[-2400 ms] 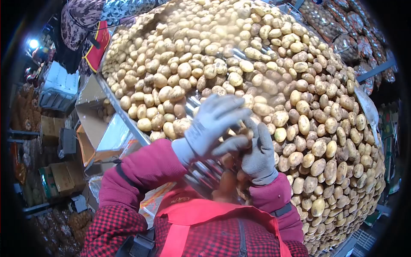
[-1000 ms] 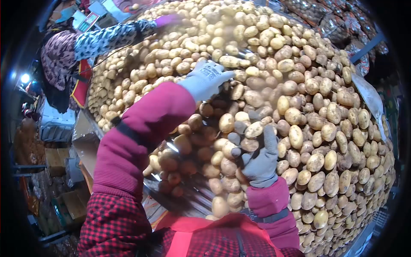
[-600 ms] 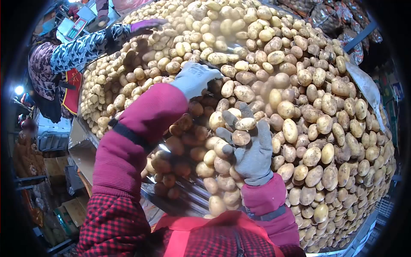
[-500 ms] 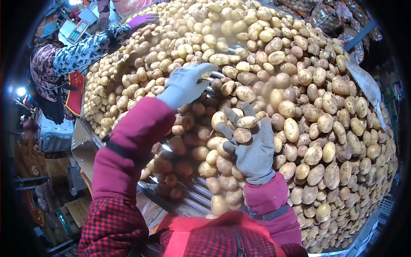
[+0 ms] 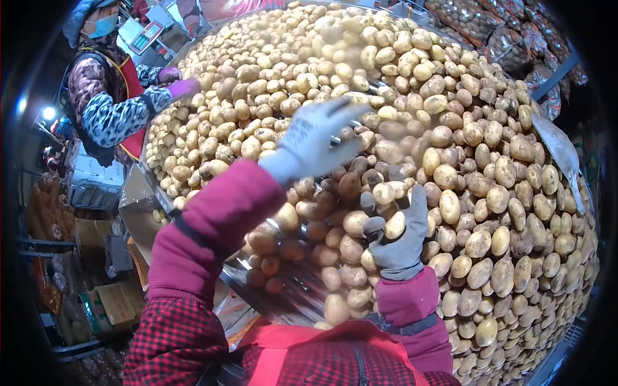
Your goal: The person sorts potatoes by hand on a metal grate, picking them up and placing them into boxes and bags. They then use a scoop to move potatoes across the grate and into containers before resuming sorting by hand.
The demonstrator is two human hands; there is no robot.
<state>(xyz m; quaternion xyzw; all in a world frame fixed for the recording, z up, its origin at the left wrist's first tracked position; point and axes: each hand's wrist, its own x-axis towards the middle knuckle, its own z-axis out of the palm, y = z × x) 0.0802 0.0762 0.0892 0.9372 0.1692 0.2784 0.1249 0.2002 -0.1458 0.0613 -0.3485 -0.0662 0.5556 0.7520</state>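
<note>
A large heap of potatoes spreads out in front of me. My left hand, in a light grey glove, is over the middle of the heap with its fingers spread and nothing seen in it. Its fingertips are smeared by motion. Lower and to the right, my right hand, in a darker grey glove, has its fingers curled around a few potatoes. One small yellow potato shows against the palm, and another pale potato lies by the fingertips. Between my arms, blurred potatoes lie over metal bars.
Across the heap at the left, a co-worker in a red apron reaches a purple-gloved hand to the potatoes. A digital scale stands behind. Mesh sacks are piled at the back right. A cardboard box is at the left edge.
My left hand has moved right and its fingers have spread. My right hand stays curled around potatoes, which have shifted in it. The co-worker's arm has drawn back from the heap.
</note>
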